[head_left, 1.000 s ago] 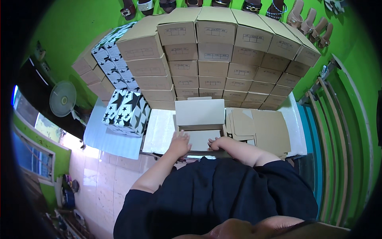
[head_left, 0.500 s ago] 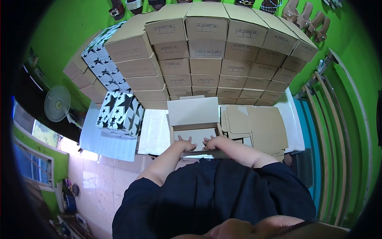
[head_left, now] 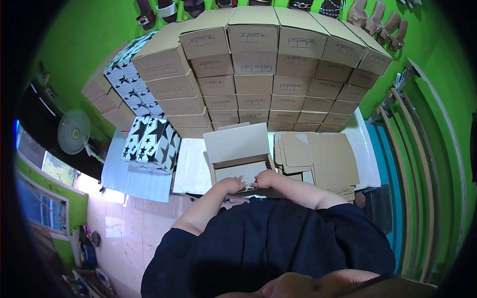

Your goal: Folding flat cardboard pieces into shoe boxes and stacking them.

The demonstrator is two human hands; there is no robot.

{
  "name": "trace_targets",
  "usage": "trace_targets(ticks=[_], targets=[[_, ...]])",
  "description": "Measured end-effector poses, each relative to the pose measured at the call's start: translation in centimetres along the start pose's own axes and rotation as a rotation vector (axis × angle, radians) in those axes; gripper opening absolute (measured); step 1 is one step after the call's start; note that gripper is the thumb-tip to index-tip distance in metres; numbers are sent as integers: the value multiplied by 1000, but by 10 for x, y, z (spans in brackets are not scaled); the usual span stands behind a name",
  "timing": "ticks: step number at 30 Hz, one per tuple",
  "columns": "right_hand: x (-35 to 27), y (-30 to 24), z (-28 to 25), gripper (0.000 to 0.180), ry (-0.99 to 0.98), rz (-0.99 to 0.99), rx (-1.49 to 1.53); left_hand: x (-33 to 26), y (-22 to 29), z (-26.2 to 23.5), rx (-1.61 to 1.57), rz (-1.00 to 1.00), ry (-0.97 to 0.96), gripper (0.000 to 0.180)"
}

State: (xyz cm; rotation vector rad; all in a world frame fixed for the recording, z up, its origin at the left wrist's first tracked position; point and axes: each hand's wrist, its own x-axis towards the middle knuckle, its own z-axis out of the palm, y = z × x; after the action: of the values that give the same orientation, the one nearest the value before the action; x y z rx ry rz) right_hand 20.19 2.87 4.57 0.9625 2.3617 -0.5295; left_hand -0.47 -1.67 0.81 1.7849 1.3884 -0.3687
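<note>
An open cardboard box [head_left: 237,141] stands in front of me, with its pale lid raised at the far side. The inside bottom looks pale, and I make out no goods in it. At the near edge, my left hand [head_left: 231,186] has its fingers bent round the front wall. Close beside it, my right hand [head_left: 267,179] pinches the same wall, its fingertips almost meeting the left ones. Part of the front wall is hidden behind both hands.
Flat cardboard blanks [head_left: 333,159] lie stacked to the right on a white table [head_left: 190,161]. Behind rise piled brown boxes [head_left: 253,84], with sandals [head_left: 165,11] above. White star-patterned boxes [head_left: 151,141] stand left, near a fan [head_left: 73,132]. Rails [head_left: 405,164] lean at the right wall.
The box has turned slightly and its lid tilts to the left. My spread fingers have drawn together at the front wall, the right hand having moved a little leftward.
</note>
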Motion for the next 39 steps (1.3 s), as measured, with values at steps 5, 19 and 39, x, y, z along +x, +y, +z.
trace_targets(ticks=[5, 19, 39], targets=[[-1, -5, -20, 59, -207, 27, 67, -11, 17, -1, 194, -31, -41, 73], [42, -6, -3, 98, -201, 66, 36, -12, 15, -9, 148, -82, -135, 75], [43, -5, 4, 97, -147, 73, 7, 0, 11, -8, 231, -182, 31, 82]])
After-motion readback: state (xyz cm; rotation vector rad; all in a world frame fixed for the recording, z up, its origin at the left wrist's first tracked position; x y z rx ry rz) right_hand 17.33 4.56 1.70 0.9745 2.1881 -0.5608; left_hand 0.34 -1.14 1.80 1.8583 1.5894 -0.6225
